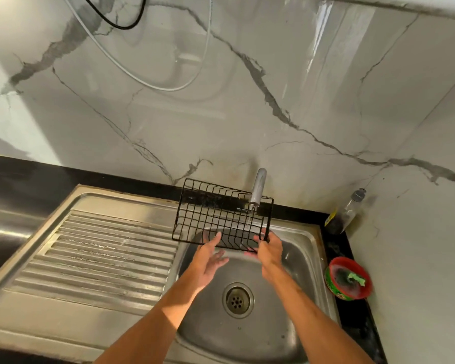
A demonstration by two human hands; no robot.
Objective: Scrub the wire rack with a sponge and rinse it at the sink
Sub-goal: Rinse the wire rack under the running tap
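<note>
At mid-frame the wire rack (221,214) tilted under the tap (258,187), its near edge held by the right grip (269,248); the left grip (210,256), spread wide, touched that edge.

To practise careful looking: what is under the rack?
The sink shows through the wires of the rack. The right hand grips the near edge; the left hand touches it. Fingertips beneath are partly hidden.

Over the sink (309,248), the right hand (271,252) hides most of its fingers (250,254) under the wire rack (221,214); the left hand (210,261) is motion-blurred. Right of the sink, the contents of the red bowl (330,278) are smeared, and the label of the bottle (348,211) is unreadable.
</note>
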